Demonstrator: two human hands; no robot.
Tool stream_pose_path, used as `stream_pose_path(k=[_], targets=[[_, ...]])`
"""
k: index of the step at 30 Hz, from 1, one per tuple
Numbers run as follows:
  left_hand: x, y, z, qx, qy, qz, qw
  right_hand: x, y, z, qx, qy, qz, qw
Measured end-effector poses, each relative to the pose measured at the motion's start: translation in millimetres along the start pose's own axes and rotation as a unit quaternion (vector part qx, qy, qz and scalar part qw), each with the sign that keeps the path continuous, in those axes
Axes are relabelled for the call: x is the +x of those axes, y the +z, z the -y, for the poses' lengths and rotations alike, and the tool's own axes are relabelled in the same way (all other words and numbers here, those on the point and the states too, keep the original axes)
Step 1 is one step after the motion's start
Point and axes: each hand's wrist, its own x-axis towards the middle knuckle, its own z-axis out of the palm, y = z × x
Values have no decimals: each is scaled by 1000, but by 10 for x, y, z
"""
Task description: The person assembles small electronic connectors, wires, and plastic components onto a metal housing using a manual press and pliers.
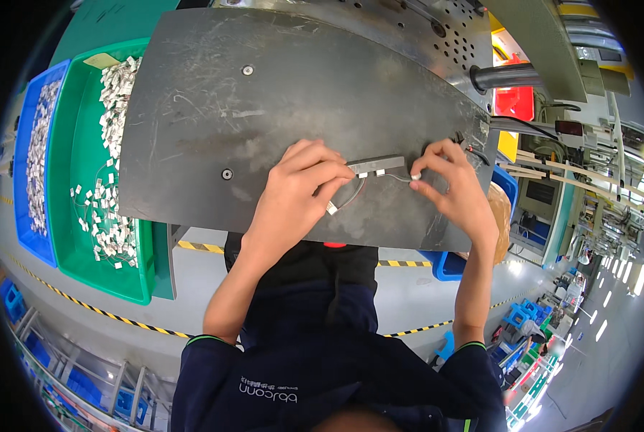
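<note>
A narrow grey metal bar [379, 164] lies on the dark metal work plate [192, 101]. My left hand [300, 183] is closed at its left end, thumb and fingertips together there; part of that grip is hidden. Along the bar's near edge sit two small white connectors, one [363, 175] by my left fingertips and another [380, 173] farther right. From the first, a short cable [355, 196] curves down to a loose white connector [331, 209] beneath my left hand. My right hand [455, 183] pinches a small white connector [414, 177] at the end of a thin wire [397, 177].
To the left, a green bin [84, 165] and a blue bin [37, 248] hold many small white connector pieces. Perforated machine metal [444, 32] and a steel post [509, 75] stand beyond the plate. Dark cable ends [473, 150] lie near its right edge, beside a blue crate [448, 268].
</note>
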Motion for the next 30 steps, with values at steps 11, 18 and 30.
stream_pose_path(k=[11,18,30], targets=[[-3,28,53,-4,27,-14,1000,-295,184,171,247,117,76,959],[35,25,12,15,40,-14,999,-232,555,112,485,43,-174,856],[-4,-28,-12,34,18,-7,999,168,892,161,285,-35,-306,908]])
